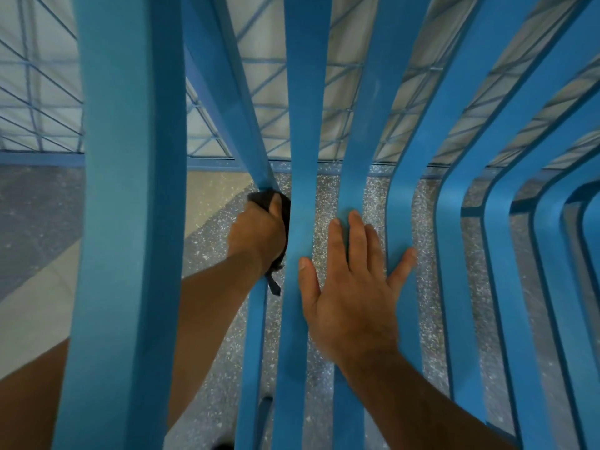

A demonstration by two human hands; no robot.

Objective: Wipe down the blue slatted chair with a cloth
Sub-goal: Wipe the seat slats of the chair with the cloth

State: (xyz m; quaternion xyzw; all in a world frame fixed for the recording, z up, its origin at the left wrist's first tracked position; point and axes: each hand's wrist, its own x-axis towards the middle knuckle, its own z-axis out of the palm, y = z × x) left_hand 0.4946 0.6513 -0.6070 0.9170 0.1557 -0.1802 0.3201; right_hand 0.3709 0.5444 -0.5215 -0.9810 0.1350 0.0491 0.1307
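Observation:
The blue slatted chair fills the view from very close, its long slats running top to bottom and curving at the right. My left hand is closed around a dark cloth, pressing it against a narrow slat left of centre; a dark tag hangs below the wrist. My right hand lies flat with fingers spread across two middle slats, holding nothing.
A speckled grey floor shows between the slats. A blue wire grid fence stands along the far side, with a pale strip of floor at the left.

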